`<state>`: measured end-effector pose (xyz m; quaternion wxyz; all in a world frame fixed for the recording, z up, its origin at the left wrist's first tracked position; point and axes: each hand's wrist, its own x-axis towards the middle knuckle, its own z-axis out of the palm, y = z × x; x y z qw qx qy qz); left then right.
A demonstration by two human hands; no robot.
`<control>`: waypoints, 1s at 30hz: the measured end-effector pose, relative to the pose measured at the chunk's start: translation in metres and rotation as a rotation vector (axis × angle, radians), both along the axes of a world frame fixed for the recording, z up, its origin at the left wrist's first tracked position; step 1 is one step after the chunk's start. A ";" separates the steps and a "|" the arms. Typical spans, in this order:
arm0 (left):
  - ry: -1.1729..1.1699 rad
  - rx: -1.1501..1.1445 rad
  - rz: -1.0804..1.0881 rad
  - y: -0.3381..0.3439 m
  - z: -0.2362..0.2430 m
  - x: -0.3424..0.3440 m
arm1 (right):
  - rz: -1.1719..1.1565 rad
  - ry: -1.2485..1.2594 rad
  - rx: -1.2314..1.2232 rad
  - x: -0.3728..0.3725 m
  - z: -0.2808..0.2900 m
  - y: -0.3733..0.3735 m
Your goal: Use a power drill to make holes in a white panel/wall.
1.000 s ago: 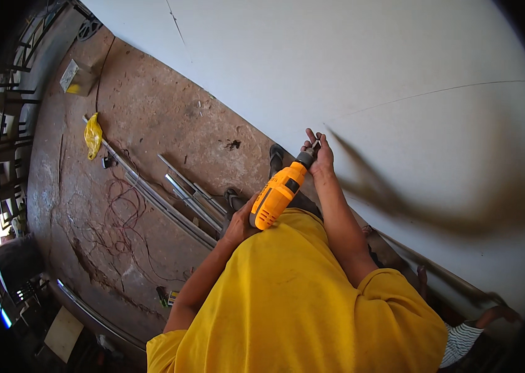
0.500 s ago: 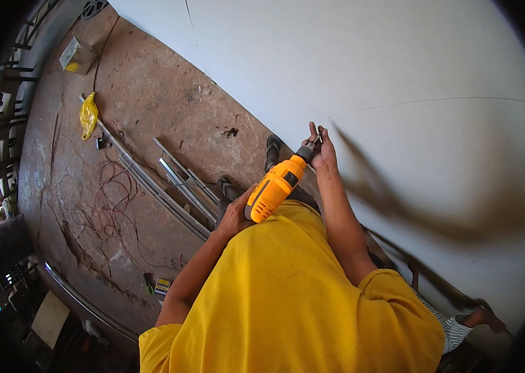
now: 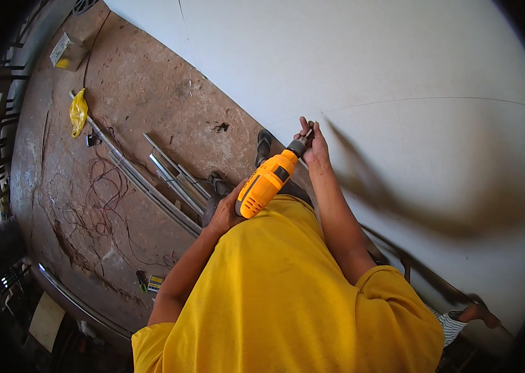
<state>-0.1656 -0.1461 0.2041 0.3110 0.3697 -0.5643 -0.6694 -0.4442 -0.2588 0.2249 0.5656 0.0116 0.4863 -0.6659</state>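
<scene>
An orange power drill [image 3: 265, 188] with a dark chuck [image 3: 298, 146] lies slantwise in front of my yellow shirt, its nose pointing up and to the right. My left hand [image 3: 225, 214] is closed at the rear of the drill; the tool's body hides most of the grip and the fingers. At the front, my right hand [image 3: 316, 151] has its fingers and thumb closed around the short metal bit [image 3: 309, 133] that sticks out of the chuck. Close beyond this hand stands a large white panel [image 3: 424, 56].
Metal profiles [image 3: 141, 186] and tangled reddish cable [image 3: 104, 193] lie on the rough floor to the left. A yellow plastic bag [image 3: 78, 113] and a box [image 3: 68, 52] are farther off. At lower right, another person's limb [image 3: 480, 314] and striped clothing [image 3: 451, 326] show beside the panel.
The drill and both hands have shifted slightly left and up in the picture. The floor objects have slid left too, as the view turned a little. Both hands keep their hold.
</scene>
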 end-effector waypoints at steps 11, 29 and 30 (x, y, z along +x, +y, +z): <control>0.035 0.033 0.009 -0.004 -0.002 -0.014 | 0.102 0.190 -0.074 0.000 0.009 -0.011; 0.200 0.078 0.029 0.001 -0.036 -0.039 | 0.098 0.134 -0.041 -0.017 -0.007 -0.013; 0.188 0.082 0.023 -0.001 -0.033 -0.038 | 0.099 0.134 -0.040 -0.017 -0.006 -0.014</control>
